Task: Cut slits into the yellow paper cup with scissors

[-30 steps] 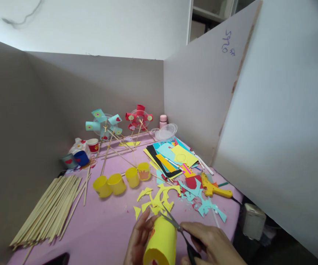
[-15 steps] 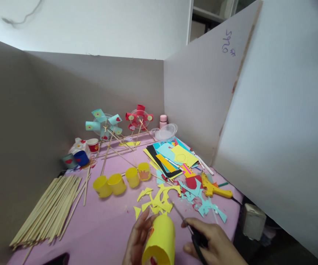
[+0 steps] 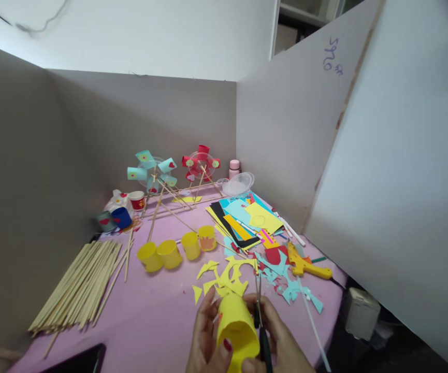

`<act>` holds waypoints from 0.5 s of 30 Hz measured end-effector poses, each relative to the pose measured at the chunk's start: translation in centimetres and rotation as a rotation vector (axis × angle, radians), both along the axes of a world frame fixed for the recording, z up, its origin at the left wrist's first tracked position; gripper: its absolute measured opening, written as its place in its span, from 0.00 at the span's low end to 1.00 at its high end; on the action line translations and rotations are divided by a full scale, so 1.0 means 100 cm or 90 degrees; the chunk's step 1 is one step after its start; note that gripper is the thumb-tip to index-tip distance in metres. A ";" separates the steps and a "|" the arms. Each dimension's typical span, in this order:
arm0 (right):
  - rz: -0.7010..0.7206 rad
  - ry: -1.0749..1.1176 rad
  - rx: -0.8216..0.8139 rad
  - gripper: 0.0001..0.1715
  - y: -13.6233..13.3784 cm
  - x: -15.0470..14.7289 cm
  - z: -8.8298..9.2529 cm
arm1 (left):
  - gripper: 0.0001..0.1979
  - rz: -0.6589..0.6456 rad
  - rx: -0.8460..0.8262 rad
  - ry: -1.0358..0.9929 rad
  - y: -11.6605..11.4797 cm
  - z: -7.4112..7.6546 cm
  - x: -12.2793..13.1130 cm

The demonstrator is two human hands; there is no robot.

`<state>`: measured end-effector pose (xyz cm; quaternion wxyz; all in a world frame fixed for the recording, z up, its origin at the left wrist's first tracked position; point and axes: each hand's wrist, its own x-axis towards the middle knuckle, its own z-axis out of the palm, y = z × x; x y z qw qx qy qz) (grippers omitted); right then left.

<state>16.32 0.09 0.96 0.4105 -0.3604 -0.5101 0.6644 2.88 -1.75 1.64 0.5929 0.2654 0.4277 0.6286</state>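
Note:
A yellow paper tube [image 3: 234,311] is held low at the front of the table, its open end tilted toward me. My left hand [image 3: 207,331] wraps its left side, the thumb reaching into the opening. My right hand [image 3: 272,331] is closed around black-handled scissors [image 3: 263,336], whose blades point up and away. Fingers of that same hand also touch the tube's right side. Just beyond the tube lie yellow paper scraps [image 3: 229,274]. Several short yellow paper cups [image 3: 169,254] stand in a row to the left of the scraps.
Wooden sticks [image 3: 80,285] are piled at left, near a phone [image 3: 80,360]. Blue paper scraps [image 3: 286,274] and a yellow glue gun [image 3: 305,266] lie at right, with coloured paper sheets [image 3: 262,216] behind. Blue [image 3: 152,173] and red [image 3: 201,163] wheel models stand at the back.
My right hand has moved left with the scissors and now touches the tube. The scissor blades have turned more upright. The tube's open end faces me more.

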 end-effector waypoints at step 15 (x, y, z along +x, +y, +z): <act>-0.024 -0.121 0.094 0.23 0.007 0.022 -0.002 | 0.44 -0.034 -0.038 -0.034 0.000 0.005 -0.030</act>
